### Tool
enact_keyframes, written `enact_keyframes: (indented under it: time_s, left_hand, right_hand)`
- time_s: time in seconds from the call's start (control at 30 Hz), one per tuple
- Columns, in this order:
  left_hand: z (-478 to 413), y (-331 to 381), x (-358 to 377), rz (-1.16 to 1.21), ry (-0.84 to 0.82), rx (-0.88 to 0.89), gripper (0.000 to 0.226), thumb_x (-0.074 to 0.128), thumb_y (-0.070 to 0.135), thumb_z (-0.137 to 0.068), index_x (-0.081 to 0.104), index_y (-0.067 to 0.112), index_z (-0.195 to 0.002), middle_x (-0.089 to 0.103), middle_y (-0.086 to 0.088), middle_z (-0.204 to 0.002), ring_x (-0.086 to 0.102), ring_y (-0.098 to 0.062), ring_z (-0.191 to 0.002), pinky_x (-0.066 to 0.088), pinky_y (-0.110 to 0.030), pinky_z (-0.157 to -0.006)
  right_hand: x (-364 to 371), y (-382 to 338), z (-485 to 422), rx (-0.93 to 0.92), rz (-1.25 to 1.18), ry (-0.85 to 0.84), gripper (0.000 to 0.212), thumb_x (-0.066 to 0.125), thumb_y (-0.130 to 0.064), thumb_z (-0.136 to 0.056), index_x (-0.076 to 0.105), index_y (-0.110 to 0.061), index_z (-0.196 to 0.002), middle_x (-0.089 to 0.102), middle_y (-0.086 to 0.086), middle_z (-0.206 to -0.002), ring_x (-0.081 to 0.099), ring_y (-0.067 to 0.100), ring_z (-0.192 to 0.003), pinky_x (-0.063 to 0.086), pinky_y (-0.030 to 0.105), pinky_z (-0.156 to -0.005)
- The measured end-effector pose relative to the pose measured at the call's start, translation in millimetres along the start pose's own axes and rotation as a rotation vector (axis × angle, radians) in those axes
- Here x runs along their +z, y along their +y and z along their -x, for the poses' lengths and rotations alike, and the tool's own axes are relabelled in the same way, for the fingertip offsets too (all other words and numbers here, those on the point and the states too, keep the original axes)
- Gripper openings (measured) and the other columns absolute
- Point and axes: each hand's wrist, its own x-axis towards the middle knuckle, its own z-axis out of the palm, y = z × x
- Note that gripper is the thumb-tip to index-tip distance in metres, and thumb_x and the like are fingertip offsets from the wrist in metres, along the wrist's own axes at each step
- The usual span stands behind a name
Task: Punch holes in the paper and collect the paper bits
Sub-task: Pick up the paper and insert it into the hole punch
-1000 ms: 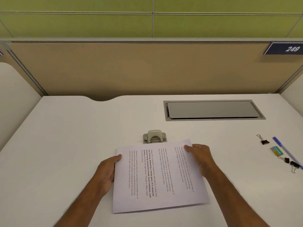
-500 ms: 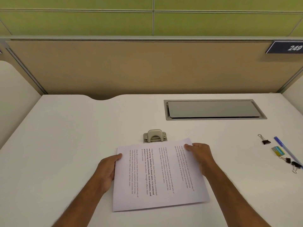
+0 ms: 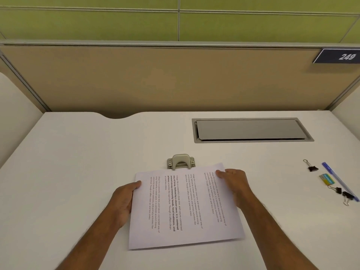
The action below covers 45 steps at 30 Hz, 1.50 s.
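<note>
Lying right of paper: clips, pen

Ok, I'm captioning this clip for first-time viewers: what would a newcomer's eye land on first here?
The printed sheet of paper in the middle of the white desk, held at its left and right edges by the left hand and right hand. Its far edge meets the metal hole punch just behind it. Off to the right lie black binder clips and a blue pen.

Small shift: paper moves slightly forward, toward hole punch; left hand and right hand advance with it.
</note>
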Motion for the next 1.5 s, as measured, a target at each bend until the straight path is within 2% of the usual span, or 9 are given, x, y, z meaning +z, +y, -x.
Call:
enact_keyframes:
  time_s: [0.07,0.2,0.33,0.5,0.73,0.87,1.03,1.33,1.5]
  left_hand:
    - [-0.1,0.2,0.3,0.003,-0.004,-0.001,0.023,0.061,0.019,-0.097,0.069,0.003,-0.111,0.079,-0.015,-0.094,0.072,-0.034,-0.089,0.057,-0.045,-0.083]
    - [-0.5,1.1,1.3,0.009,-0.002,0.0,0.021,0.061,0.019,-0.097,0.07,0.003,-0.109,0.079,-0.014,-0.092,0.071,-0.033,-0.087,0.056,-0.042,-0.077]
    - [-1.2,3.1,3.2,0.009,-0.003,0.011,0.02,0.06,0.018,-0.098,0.07,0.003,-0.106,0.079,-0.012,-0.087,0.072,-0.031,-0.085,0.056,-0.041,-0.075]
    - [-3.9,3.5,2.5,0.004,0.007,0.004,0.021,0.062,0.02,-0.097,0.07,0.003,-0.107,0.079,-0.014,-0.092,0.072,-0.034,-0.089,0.057,-0.044,-0.08]
    - [-2.9,1.2,1.6,-0.006,0.008,0.025,0.02,0.061,0.02,-0.098,0.071,0.005,-0.106,0.079,-0.014,-0.096,0.072,-0.035,-0.094,0.055,-0.05,-0.092]
    - [-5.6,1.2,2.8,-0.047,0.021,0.034,0.02,0.06,0.017,-0.097,0.07,0.003,-0.109,0.078,-0.015,-0.098,0.072,-0.035,-0.095,0.055,-0.047,-0.089]
    - [-9.4,2.5,2.9,-0.074,0.037,0.034,0.022,0.059,0.015,-0.097,0.07,0.001,-0.109,0.077,-0.018,-0.102,0.071,-0.039,-0.1,0.054,-0.051,-0.094]
    - [-12.8,3.8,4.3,-0.077,0.072,0.074,0.023,0.06,0.016,-0.096,0.069,0.0,-0.11,0.076,-0.018,-0.103,0.07,-0.042,-0.102,0.055,-0.053,-0.094]
    - [-15.8,5.5,4.0,-0.082,0.082,0.08,0.024,0.061,0.015,-0.095,0.069,-0.002,-0.11,0.076,-0.019,-0.102,0.07,-0.043,-0.104,0.053,-0.056,-0.098]
  right_hand:
    - [-0.1,0.1,-1.4,0.004,0.0,0.001,0.045,0.071,-0.007,-0.087,0.047,-0.016,-0.05,0.064,0.003,-0.056,0.056,0.019,-0.046,0.046,0.026,-0.054]
    - [-0.5,-1.0,-2.7,0.02,-0.001,-0.009,0.036,0.071,-0.007,-0.086,0.055,-0.012,-0.055,0.07,0.009,-0.065,0.062,0.023,-0.054,0.052,0.031,-0.059]
    - [1.2,-1.2,-6.0,0.015,0.005,0.007,0.044,0.071,-0.006,-0.087,0.05,-0.016,-0.049,0.065,0.003,-0.054,0.058,0.02,-0.046,0.048,0.026,-0.054]
    - [2.2,-0.4,-8.7,-0.006,0.035,0.018,0.043,0.071,-0.008,-0.087,0.048,-0.015,-0.051,0.065,0.003,-0.056,0.058,0.02,-0.046,0.048,0.026,-0.053]
    - [2.0,-0.1,-10.2,-0.001,0.036,-0.006,0.028,0.072,-0.01,-0.084,0.053,-0.01,-0.065,0.067,0.012,-0.067,0.06,0.024,-0.056,0.05,0.034,-0.061]
    - [0.7,0.9,-13.9,-0.016,0.063,0.024,0.029,0.071,-0.011,-0.085,0.051,-0.011,-0.065,0.065,0.01,-0.065,0.059,0.024,-0.055,0.048,0.033,-0.061]
    - [2.1,2.5,-19.0,-0.044,0.113,0.051,0.036,0.07,-0.015,-0.087,0.046,-0.015,-0.06,0.065,0.007,-0.062,0.059,0.024,-0.054,0.048,0.032,-0.06]
    - [4.1,2.1,-23.1,-0.04,0.117,0.038,0.029,0.072,-0.019,-0.084,0.05,-0.013,-0.066,0.064,0.01,-0.066,0.057,0.024,-0.057,0.047,0.035,-0.061]
    - [5.8,2.2,-26.3,-0.067,0.131,0.048,0.029,0.07,-0.017,-0.086,0.049,-0.013,-0.067,0.063,0.009,-0.065,0.057,0.023,-0.056,0.046,0.032,-0.058]
